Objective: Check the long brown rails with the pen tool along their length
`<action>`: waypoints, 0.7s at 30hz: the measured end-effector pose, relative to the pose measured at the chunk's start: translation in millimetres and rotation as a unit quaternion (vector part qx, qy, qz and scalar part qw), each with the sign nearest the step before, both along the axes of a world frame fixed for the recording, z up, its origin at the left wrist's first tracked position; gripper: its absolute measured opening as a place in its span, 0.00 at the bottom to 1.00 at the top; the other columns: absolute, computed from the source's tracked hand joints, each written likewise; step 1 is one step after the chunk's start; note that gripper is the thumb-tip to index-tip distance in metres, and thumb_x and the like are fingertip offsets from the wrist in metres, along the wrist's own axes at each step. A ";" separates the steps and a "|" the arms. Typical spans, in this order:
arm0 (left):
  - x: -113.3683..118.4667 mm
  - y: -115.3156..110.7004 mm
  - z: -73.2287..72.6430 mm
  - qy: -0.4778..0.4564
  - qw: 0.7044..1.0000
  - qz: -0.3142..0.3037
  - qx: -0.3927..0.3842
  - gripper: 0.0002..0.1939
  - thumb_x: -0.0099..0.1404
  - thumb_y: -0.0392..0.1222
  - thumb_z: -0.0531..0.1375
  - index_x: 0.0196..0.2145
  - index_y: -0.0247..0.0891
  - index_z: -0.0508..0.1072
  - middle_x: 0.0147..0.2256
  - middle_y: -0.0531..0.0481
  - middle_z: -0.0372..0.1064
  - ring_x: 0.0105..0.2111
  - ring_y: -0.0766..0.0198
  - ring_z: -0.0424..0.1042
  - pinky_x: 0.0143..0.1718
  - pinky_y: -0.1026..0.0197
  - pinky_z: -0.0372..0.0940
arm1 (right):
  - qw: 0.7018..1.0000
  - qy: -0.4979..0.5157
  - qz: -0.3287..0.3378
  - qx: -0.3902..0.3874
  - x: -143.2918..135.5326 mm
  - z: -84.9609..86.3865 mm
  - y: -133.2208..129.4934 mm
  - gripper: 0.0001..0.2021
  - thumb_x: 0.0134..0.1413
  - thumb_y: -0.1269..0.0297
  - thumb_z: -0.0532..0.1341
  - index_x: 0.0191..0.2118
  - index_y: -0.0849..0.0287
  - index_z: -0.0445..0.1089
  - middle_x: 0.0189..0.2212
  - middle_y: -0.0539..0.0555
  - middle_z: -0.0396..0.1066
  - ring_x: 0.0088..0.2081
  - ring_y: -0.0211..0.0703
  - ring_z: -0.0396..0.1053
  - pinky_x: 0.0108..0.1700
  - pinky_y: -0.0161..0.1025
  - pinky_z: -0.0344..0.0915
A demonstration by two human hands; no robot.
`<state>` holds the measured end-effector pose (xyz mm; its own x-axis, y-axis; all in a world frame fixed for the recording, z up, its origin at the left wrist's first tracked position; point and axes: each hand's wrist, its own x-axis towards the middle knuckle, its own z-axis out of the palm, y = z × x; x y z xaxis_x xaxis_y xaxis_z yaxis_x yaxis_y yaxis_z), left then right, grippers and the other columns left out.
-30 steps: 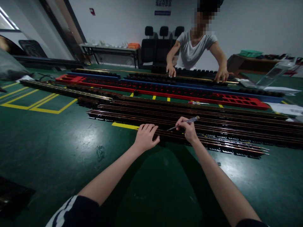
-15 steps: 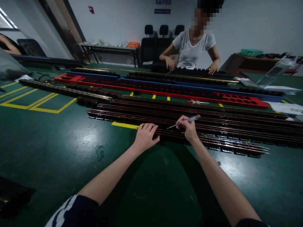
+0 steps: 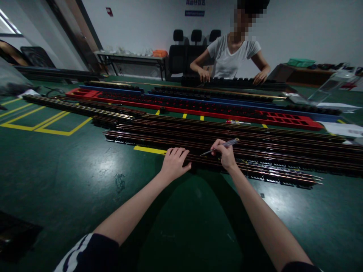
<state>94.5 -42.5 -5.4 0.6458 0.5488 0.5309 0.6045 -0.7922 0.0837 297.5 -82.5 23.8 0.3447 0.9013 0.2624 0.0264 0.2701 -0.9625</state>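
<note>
Red frame [image 3: 300,121]: lies lengthwise across the green table [image 3: 70,181] in front of you.
Dark strips [image 3: 167,130]: bundled with copper-coloured rods on your side of the red frame, roughly parallel to it.
Your left hand [image 3: 175,166]: palm down on the strip farthest from the red frame, half open, fingers curved, thumb apart; you can't tell whether it grips.
Your right hand [image 3: 225,155]: closed in a pinch around the screwdriver.
Screwdriver [image 3: 231,142]: on your side of the red frame, tilted, tip at that same strip; contact is unclear.
Blue rail [image 3: 244,102]: just beyond the red frame.
Co-worker [image 3: 234,56]: across the red frame from you, both hands at a black strip [image 3: 227,82].
</note>
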 end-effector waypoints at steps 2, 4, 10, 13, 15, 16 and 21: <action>0.0 -0.1 0.0 0.001 1.000 0.001 -0.002 0.18 0.62 0.46 0.55 0.45 0.34 0.72 0.44 0.42 0.72 0.44 0.53 0.69 0.47 0.50 0.61 | 1.000 0.001 -0.004 0.004 1.1 -1.4 0.2 0.07 0.36 0.68 0.56 0.15 0.58 0.66 0.13 0.48 0.62 0.17 0.35 0.60 0.20 0.34 0.56; 0.0 -0.1 0.0 0.002 1.000 0.002 -0.006 0.18 0.62 0.46 0.55 0.46 0.34 0.72 0.44 0.42 0.72 0.44 0.53 0.69 0.47 0.50 0.61 | 1.000 0.002 -0.006 0.009 2.8 -2.8 0.3 0.07 0.37 0.68 0.56 0.15 0.58 0.65 0.14 0.48 0.62 0.16 0.35 0.59 0.20 0.34 0.55; -0.6 0.6 -1.1 0.002 1.000 0.000 -0.004 0.18 0.62 0.46 0.55 0.46 0.34 0.72 0.44 0.42 0.72 0.44 0.53 0.69 0.47 0.50 0.61 | 1.000 -0.003 0.005 0.014 6.2 -5.1 0.4 0.07 0.38 0.68 0.57 0.15 0.58 0.65 0.14 0.48 0.62 0.17 0.34 0.59 0.20 0.34 0.55; -0.7 1.0 -1.2 0.000 1.000 0.001 0.002 0.18 0.62 0.46 0.56 0.45 0.33 0.72 0.44 0.42 0.72 0.44 0.53 0.69 0.46 0.50 0.61 | 1.000 -0.002 0.008 0.015 5.8 -4.5 0.6 0.07 0.39 0.68 0.57 0.16 0.58 0.66 0.14 0.48 0.62 0.17 0.35 0.59 0.20 0.34 0.55; -0.4 0.8 -0.9 0.002 1.000 0.004 0.003 0.17 0.62 0.47 0.55 0.44 0.34 0.72 0.43 0.42 0.72 0.43 0.53 0.69 0.46 0.50 0.61 | 1.000 -0.004 0.007 0.015 5.4 -3.9 0.7 0.07 0.39 0.68 0.57 0.16 0.58 0.66 0.14 0.48 0.63 0.17 0.35 0.59 0.20 0.34 0.55; -0.2 0.6 -0.8 0.003 1.000 0.006 0.003 0.17 0.62 0.47 0.55 0.44 0.34 0.72 0.43 0.42 0.72 0.43 0.53 0.69 0.46 0.51 0.61 | 1.000 -0.004 0.006 0.015 5.2 -3.6 0.7 0.07 0.39 0.67 0.57 0.16 0.58 0.66 0.14 0.48 0.63 0.17 0.35 0.59 0.20 0.34 0.56; 1.3 -0.6 -1.5 0.006 1.000 0.011 0.005 0.15 0.62 0.44 0.55 0.43 0.34 0.72 0.43 0.42 0.72 0.43 0.53 0.69 0.46 0.51 0.61 | 1.000 -0.014 0.006 0.017 4.6 -3.4 0.2 0.07 0.39 0.67 0.57 0.16 0.58 0.66 0.13 0.48 0.62 0.17 0.35 0.59 0.20 0.34 0.56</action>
